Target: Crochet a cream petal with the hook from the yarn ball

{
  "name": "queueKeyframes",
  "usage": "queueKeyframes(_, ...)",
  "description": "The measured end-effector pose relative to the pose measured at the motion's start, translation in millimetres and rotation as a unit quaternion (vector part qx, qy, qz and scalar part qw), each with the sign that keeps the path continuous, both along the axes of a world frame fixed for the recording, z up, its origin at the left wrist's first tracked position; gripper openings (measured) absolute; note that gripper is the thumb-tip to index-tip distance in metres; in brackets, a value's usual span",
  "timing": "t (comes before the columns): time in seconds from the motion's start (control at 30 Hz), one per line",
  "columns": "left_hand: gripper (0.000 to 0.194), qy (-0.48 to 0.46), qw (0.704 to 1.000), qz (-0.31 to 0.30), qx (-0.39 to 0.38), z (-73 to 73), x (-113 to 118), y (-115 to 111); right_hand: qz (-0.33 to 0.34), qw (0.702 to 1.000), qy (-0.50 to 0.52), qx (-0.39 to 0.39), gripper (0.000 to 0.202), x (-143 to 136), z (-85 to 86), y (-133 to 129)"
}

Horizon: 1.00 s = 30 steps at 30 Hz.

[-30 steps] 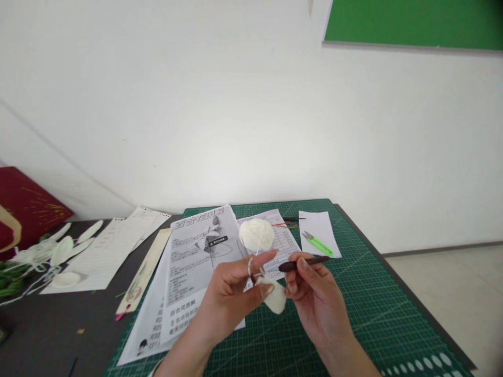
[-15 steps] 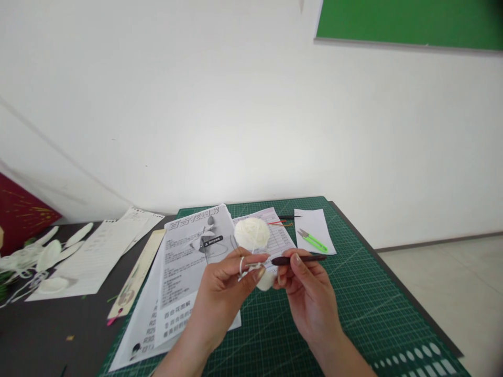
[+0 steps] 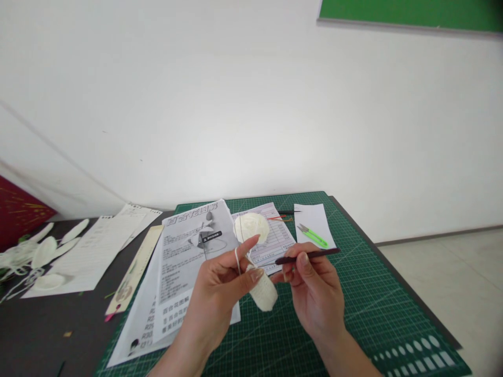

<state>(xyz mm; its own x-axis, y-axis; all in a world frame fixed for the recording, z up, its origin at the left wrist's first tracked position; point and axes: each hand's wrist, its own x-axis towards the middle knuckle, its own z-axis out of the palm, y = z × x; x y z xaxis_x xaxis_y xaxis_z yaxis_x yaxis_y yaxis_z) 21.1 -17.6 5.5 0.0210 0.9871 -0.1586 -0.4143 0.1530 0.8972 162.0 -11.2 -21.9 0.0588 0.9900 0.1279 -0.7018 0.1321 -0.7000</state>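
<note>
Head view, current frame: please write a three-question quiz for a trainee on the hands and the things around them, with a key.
1. Fill in: the left hand pinches a small knitted-looking piece whose colour is ____.
2. True or false: the right hand holds the dark-handled tool.
3. The green snips lie on: A) the yarn ball; B) the small white paper; C) the floor.

Key: 1 white; 2 true; 3 B.
</note>
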Motion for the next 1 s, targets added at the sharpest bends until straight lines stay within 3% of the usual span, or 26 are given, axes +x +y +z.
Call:
queueKeyframes(0.27,0.041,0.021,0.999,0.047,0.010,4.6,6,-5,-0.070,0.983,-0.109,0.131,0.012,4,-5.6,-3)
queueKeyframes(0.63,0.043,0.019,0.995,0.095,0.024,5.3,9,-9,-0.155,0.929,-0.223,0.252,0.016,5,-5.2,-16)
queueKeyframes(1.0,0.041,0.009,0.993,0.111,0.045,-2.1,9,-8,-0.211,0.823,-0.379,0.366,0.031,8,-11.8,-24)
